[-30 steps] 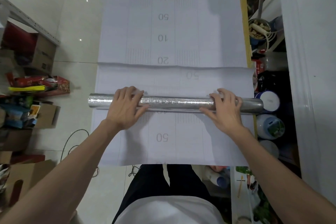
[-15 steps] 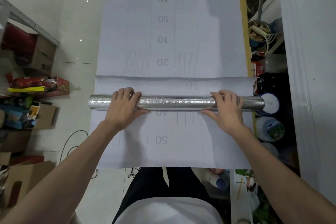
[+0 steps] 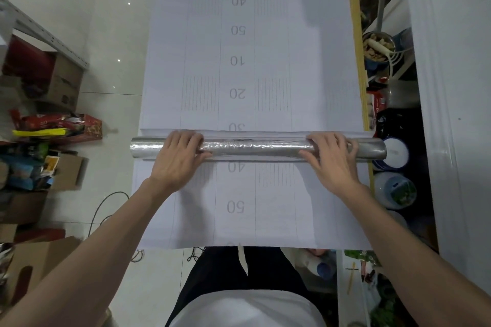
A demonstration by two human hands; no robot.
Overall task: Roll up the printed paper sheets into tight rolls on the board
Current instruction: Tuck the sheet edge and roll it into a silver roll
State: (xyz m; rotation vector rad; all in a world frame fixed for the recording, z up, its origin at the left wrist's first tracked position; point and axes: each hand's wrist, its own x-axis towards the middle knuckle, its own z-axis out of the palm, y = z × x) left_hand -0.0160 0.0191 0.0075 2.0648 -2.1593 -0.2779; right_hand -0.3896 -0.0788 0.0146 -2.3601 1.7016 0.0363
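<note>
Gripping silver tube (image 3: pixel 252 148) with left hand (image 3: pixel 179 159) and right hand (image 3: pixel 332 160), both curled over it | tube axis left-right, crosswise on printed paper sheets (image 3: pixel 239 207) | sheets run lengthwise away, beyond and before tube

You have rolled the silver tube (image 3: pixel 255 150) a little toward the counter's far end. Your left hand (image 3: pixel 178 159) and right hand (image 3: pixel 332 160) have gone with it, fingers curled over its top. Beyond it, the flap (image 3: pixel 265 133) of the top sheet (image 3: pixel 279 215) has shrunk from a broad band to a thin strip, and the "50" printed there is gone from view. The "40" (image 3: pixel 236 167) now shows whole on your side of the tube.
</note>
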